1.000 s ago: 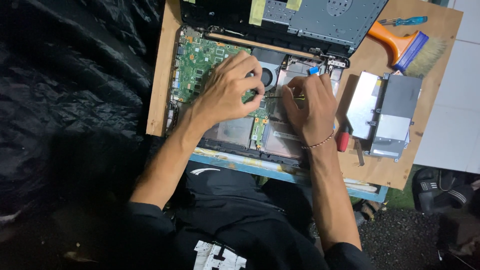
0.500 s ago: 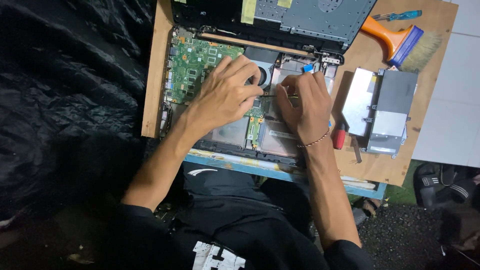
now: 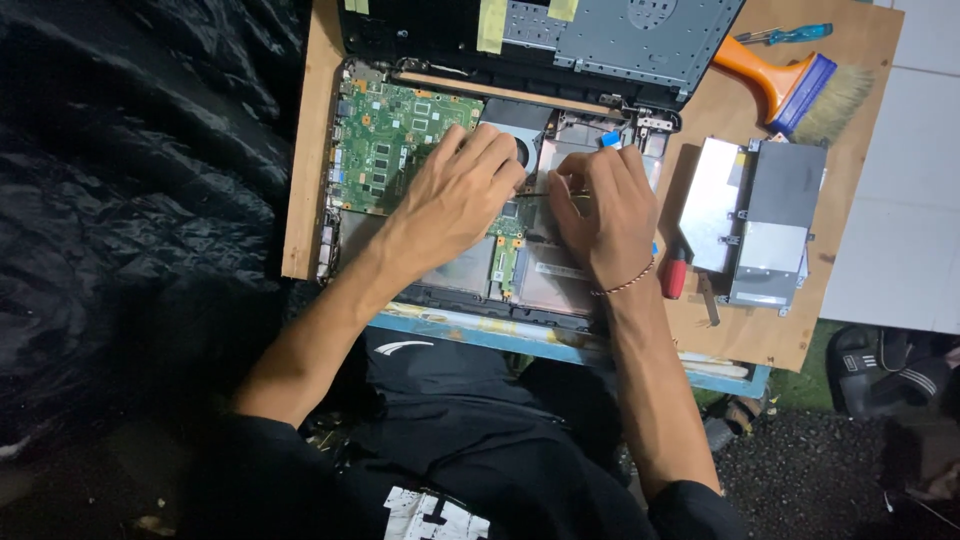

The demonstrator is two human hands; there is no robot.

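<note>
An opened laptop base (image 3: 440,275) lies on a wooden board (image 3: 305,150), its green circuit board (image 3: 385,145) bare. My left hand (image 3: 455,195) rests flat on the laptop's middle, fingers spread over the circuit board's right edge beside the dark fan (image 3: 520,130). My right hand (image 3: 600,210) is curled just right of it, pinching a thin metal tool (image 3: 535,194) whose tip points left toward my left fingertips. A thin bracelet circles my right wrist.
The laptop's lid (image 3: 610,40) stands open at the back. Right of the laptop lie a silver drive in its metal bracket (image 3: 755,220), a red-handled screwdriver (image 3: 676,275), an orange-handled brush (image 3: 790,80) and a small blue screwdriver (image 3: 790,34). Black plastic sheeting (image 3: 130,180) lies at the left.
Both hands have stayed over the laptop's middle with only slight finger movement; the view has shifted a little.
</note>
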